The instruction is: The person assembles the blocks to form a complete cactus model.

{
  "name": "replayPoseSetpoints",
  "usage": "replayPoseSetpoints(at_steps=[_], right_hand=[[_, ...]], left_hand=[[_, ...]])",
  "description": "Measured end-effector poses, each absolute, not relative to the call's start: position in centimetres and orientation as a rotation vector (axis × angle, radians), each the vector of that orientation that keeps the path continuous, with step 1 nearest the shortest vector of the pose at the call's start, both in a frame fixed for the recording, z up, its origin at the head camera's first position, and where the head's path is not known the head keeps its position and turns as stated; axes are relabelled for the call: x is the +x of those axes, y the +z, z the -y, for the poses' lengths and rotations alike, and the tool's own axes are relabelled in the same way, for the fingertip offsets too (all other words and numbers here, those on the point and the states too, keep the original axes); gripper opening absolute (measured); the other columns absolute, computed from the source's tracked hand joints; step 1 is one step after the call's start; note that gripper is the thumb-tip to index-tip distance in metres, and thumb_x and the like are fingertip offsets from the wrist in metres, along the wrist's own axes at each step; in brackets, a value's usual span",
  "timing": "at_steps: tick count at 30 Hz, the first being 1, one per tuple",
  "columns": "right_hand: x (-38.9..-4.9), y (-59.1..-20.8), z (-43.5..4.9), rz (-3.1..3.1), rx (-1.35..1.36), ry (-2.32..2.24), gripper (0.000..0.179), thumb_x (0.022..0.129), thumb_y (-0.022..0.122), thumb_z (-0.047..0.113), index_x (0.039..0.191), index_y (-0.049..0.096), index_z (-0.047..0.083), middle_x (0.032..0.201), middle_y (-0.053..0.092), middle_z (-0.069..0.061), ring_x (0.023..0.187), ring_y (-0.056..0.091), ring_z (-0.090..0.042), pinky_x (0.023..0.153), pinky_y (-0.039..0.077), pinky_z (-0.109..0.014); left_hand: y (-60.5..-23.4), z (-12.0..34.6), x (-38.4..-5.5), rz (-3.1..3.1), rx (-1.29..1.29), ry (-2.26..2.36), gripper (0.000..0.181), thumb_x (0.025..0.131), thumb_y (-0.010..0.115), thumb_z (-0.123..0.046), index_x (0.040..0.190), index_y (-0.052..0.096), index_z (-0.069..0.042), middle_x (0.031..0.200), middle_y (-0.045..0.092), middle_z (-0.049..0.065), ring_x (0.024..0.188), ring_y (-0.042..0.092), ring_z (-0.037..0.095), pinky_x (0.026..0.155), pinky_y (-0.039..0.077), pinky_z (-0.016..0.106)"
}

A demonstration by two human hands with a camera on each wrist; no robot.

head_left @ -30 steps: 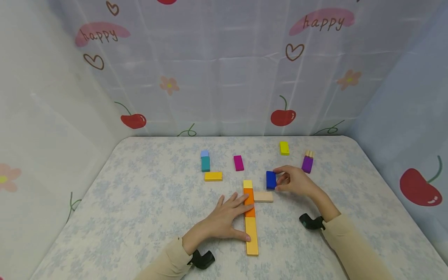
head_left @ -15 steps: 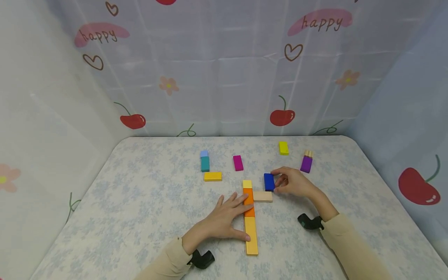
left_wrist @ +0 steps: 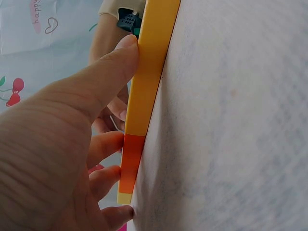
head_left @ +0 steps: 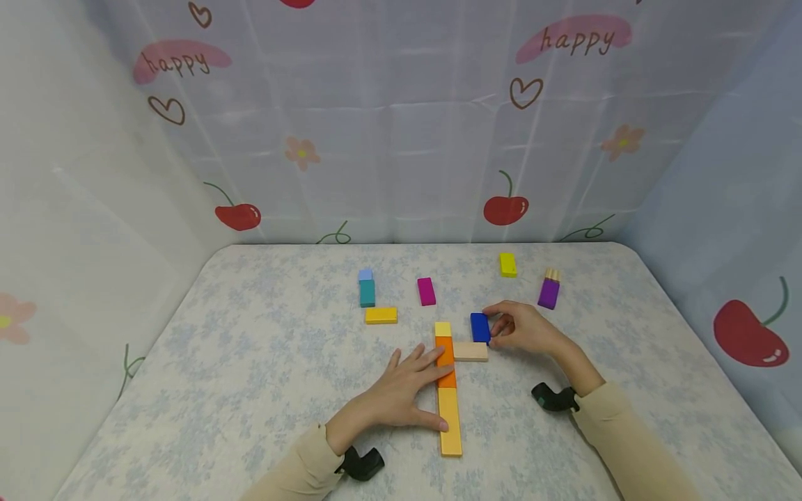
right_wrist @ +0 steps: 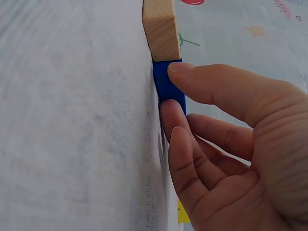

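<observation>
In the head view my left hand [head_left: 404,393] lies with fingers spread over a row of blocks. Its fingertips touch the orange block [head_left: 447,379] and its thumb rests on the long light-orange block [head_left: 450,424]. A small pale yellow block [head_left: 443,328] caps the far end of this row. My right hand [head_left: 523,328] grips a blue block [head_left: 480,328] by its right side, thumb near the close end. That end meets the plain wooden block [head_left: 470,351], which sticks out rightward from the orange one. The right wrist view shows the thumb [right_wrist: 207,84] on the blue block's side.
Behind lie a yellow-orange block [head_left: 381,316], a teal block [head_left: 367,293] against a light blue one [head_left: 366,275], a magenta block [head_left: 427,291] and a bright yellow block [head_left: 508,265]. A purple block [head_left: 548,294] with small wooden pieces [head_left: 552,275] stands at the right.
My right hand has slid the blue block slightly left and toward me, up to the plain wooden block. My left hand has stayed in place.
</observation>
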State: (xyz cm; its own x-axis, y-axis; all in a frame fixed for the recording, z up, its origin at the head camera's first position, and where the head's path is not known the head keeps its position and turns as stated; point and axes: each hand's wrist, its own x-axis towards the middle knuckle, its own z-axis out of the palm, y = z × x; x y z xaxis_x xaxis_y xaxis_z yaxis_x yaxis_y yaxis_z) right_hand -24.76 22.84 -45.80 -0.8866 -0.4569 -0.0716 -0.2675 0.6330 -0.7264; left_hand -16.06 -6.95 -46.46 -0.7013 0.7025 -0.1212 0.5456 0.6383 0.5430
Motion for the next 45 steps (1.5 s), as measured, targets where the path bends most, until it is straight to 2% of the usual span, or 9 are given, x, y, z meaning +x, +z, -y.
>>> replayPoseSetpoints(at_steps=[18,26,31,37,41,45], right_hand=[[-24.7,-45.8,-23.0,-2.595,-0.587,-1.129,0.059,0.078,0.082,0.012,0.129,0.057,-0.003,0.094,0.068,-0.009,0.078,0.062,-0.015,0.068,0.054,-0.020],[-24.7,-45.7,-23.3,-2.526,-0.584,-1.192,0.063,0.079,0.081,0.010,0.134,0.053,-0.004,0.118,0.062,-0.020,0.084,0.065,-0.018,0.071,0.055,-0.020],[-24.7,-45.2,-23.6,-2.573,-0.545,-1.155,0.061,0.080,0.081,0.011,0.133,0.055,-0.001,0.123,0.062,-0.020,0.089,0.066,-0.019,0.074,0.055,-0.022],[-25.6,-44.5,-24.3,-2.681,-0.503,-1.162,0.059,0.082,0.077,0.006,0.134,0.052,-0.004,0.130,0.056,-0.025,0.096,0.065,-0.029,0.082,0.057,-0.038],[-27.2,-43.9,-24.8,-2.786,-0.453,-1.157,0.061,0.084,0.075,0.004,0.138,0.048,-0.006,0.136,0.050,-0.026,0.103,0.063,-0.036,0.089,0.054,-0.049],[-29.2,-43.6,-25.1,-2.855,-0.324,-1.146,0.065,0.085,0.073,0.006,0.142,0.043,-0.003,0.140,0.045,-0.026,0.111,0.058,-0.040,0.092,0.052,-0.053]], left_hand=[[-46.5,6.9,-16.1,-2.546,1.001,0.672,0.087,0.079,0.073,-0.059,0.152,0.036,-0.031,0.165,0.015,-0.004,0.153,0.009,0.033,0.115,0.006,0.069],[-46.4,6.9,-16.1,-2.539,0.999,0.670,0.087,0.079,0.073,-0.059,0.152,0.036,-0.030,0.165,0.014,-0.004,0.153,0.008,0.032,0.115,0.005,0.069],[-46.4,6.9,-16.1,-2.536,0.997,0.674,0.087,0.079,0.073,-0.059,0.152,0.036,-0.030,0.165,0.015,-0.004,0.153,0.008,0.033,0.115,0.005,0.069],[-46.5,7.0,-16.1,-2.530,1.007,0.687,0.087,0.079,0.073,-0.058,0.152,0.036,-0.030,0.165,0.014,-0.004,0.152,0.009,0.033,0.115,0.005,0.069],[-46.5,7.0,-16.1,-2.529,1.021,0.693,0.087,0.080,0.073,-0.057,0.153,0.035,-0.029,0.165,0.014,-0.003,0.152,0.008,0.034,0.115,0.005,0.069],[-46.6,7.1,-16.2,-2.526,1.024,0.701,0.086,0.080,0.073,-0.056,0.153,0.035,-0.029,0.165,0.015,-0.003,0.152,0.008,0.034,0.115,0.005,0.069]])
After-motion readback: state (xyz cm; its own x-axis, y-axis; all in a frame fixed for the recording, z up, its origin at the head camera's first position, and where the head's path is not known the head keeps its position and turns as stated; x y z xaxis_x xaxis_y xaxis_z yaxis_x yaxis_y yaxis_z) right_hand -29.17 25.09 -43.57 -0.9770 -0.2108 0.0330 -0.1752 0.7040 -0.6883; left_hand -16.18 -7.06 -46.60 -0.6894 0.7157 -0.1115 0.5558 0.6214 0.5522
